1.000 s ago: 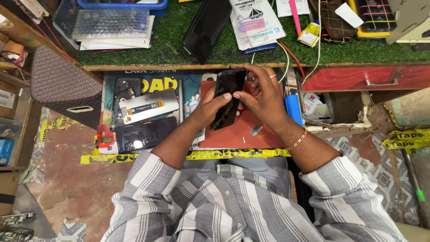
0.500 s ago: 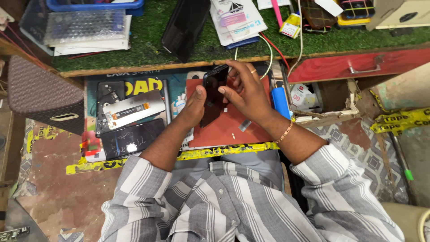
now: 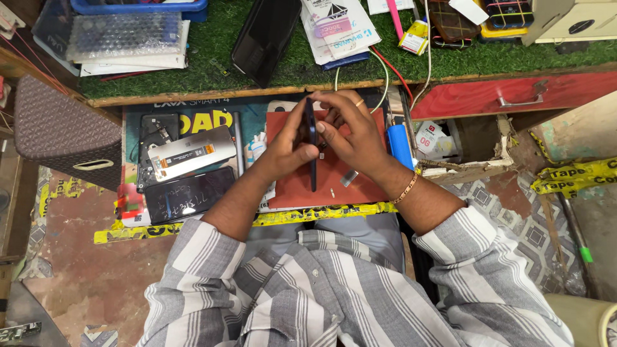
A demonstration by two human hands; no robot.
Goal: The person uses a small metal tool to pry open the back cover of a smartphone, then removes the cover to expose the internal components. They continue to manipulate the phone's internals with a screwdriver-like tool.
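I hold a dark blue phone on its edge above a red work mat. My left hand grips the phone from the left side. My right hand presses on its right side, with a ring on one finger and a gold bracelet at the wrist. Small metal bits lie on the mat beside the phone.
Left of the mat lie a phone screen panel, a silver display part and a dark phone frame. A blue cylinder sits right of the mat. A black phone and packets rest on green turf. A red drawer stands to the right.
I have turned the phone from facing me to standing on its edge, so only its thin side shows. Both hands stay on it.
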